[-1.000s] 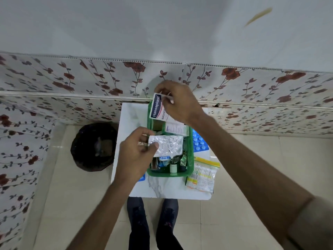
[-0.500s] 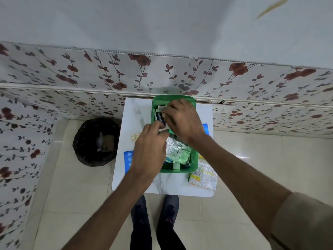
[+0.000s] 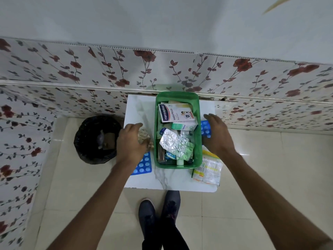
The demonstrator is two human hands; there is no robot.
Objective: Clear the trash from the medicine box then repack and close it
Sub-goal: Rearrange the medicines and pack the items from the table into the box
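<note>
Both hands have come out of the green medicine box [image 3: 196, 141] since a sec ago, and the Hansaplast pack [image 3: 166, 113] is now lying inside at the far end, w/ the crumpled foil strip [image 3: 175, 143] nearer the middle. Left hand [image 3: 132, 141] is palm-down on the white table [image 3: 142, 109] just left of the box, fingers curled loosely over a pale crinkly strip [image 3: 143, 135], can't tell if it's actually gripped. Right hand [image 3: 217, 136] is flat just right of the box, fingers slightly spread, resting on a blue pill sheet [image 3: 205, 128], not clamped from what I can see. Count: 2 blue pill sheets, the other one [image 3: 143, 164] partly under the left wrist, plus 1 bunch of sachets [image 3: 207, 171] at the near right corner. Black bin [image 3: 90, 141] on the floor to the left w/ some trash in it. Box is open, sits against the floral wall.
</note>
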